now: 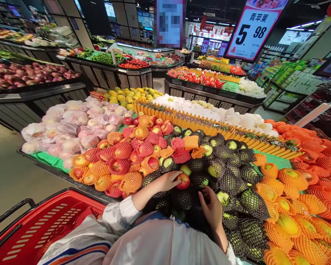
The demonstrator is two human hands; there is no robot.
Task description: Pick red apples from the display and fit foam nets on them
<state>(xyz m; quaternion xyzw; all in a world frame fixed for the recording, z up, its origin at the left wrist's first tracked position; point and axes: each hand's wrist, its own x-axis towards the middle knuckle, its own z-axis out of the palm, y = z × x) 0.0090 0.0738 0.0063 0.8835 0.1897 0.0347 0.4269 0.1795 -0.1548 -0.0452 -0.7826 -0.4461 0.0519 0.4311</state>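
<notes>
My left hand (169, 181) has its fingers and thumb against the left side of a bare red apple (184, 182). A bare green apple (185, 169) sits just behind the red one. My right hand (212, 208) is to the right, fingers apart and nothing in them, close to a green apple in black foam netting (199, 179). Another black-netted apple (183, 200) lies in shadow between my hands. Loose red and orange foam nets (179, 151) rest on the pile beyond them.
A red shopping basket (30, 228) with a black handle is at my left. Apples in red and orange nets (120, 166), bagged fruit (71, 121) and orange-netted fruit (288, 224) surround the green apples. Behind runs a yellow picket divider (193, 123). A price sign (255, 31) hangs overhead.
</notes>
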